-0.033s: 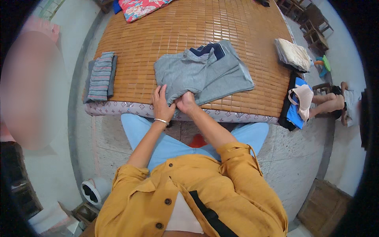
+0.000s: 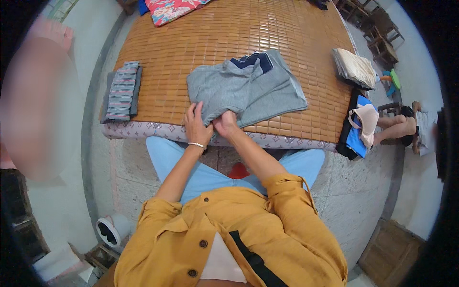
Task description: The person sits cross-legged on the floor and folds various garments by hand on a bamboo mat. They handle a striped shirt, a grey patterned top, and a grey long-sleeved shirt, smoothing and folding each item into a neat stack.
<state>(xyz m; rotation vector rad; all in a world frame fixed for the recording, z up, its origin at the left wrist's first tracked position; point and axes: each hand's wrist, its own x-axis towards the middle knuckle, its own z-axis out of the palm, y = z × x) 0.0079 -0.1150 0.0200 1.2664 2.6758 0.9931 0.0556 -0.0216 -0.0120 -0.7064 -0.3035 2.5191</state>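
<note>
A grey shirt [image 2: 222, 88] with a navy collar [image 2: 251, 62] lies partly folded on the bamboo mat near its front edge. At the shirt's near left corner, my left hand [image 2: 197, 130] has its fingers bent over the cloth and its thumb on the near side. Close beside it, my right hand [image 2: 226, 123] is closed on the near edge, its fingertips hidden in the fabric. To the right of my hands, the rest of the shirt spreads flat in a loose layer.
Folded striped clothes [image 2: 123, 91] lie on the mat's left edge. Folded pale clothes [image 2: 355, 67] and a beige bra [image 2: 367, 122] on blue and black clothes are at the right edge. Floral cloth [image 2: 172, 8] lies at the far left. Another person [image 2: 399, 125] sits at the right.
</note>
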